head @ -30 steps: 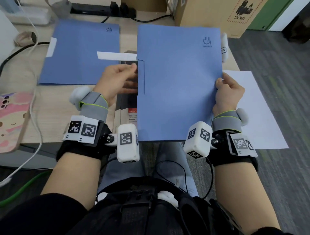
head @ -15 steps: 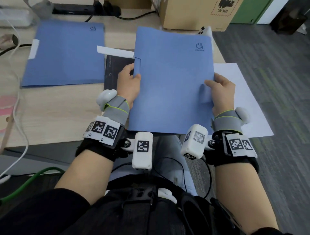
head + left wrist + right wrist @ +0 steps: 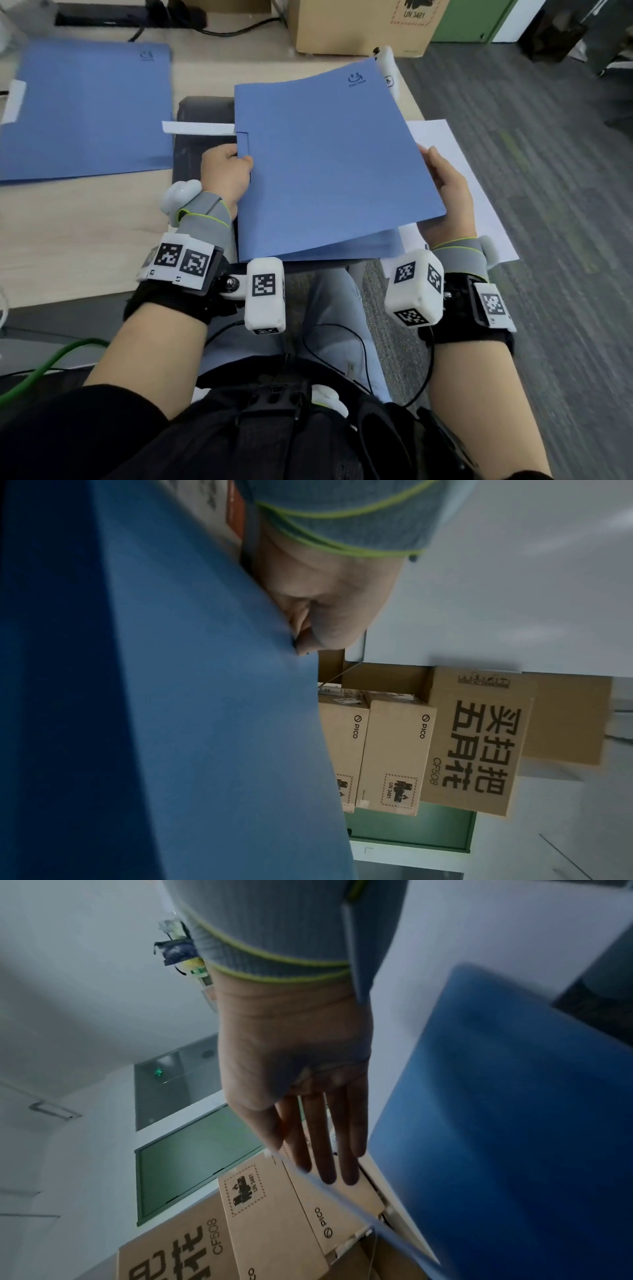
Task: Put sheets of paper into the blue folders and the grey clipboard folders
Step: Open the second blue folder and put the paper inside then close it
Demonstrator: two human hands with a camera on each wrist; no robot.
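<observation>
Folder: the blue folder [image 3: 329, 164] is held between both hands over the near edge of the tabletop [image 3: 78, 233], its right side lifted so the cover gapes from the back flap.
Left hand: the left hand [image 3: 224, 174] pinches the folder's left edge by the notch, thumb on top; a closed grip.
Right hand: the right hand [image 3: 448, 195] sits at the right edge, fingers under the raised cover.
Right wrist view: those fingers [image 3: 329, 1139] lie straight and together (no curl round anything), so that grip is open, only lifting.
Left wrist view: only the heel of the hand pressed to blue; fingertips hidden.
Nearby: a second folder [image 3: 89, 109] lies flat to the left; a white sheet [image 3: 479, 192] lies under the right hand.
</observation>
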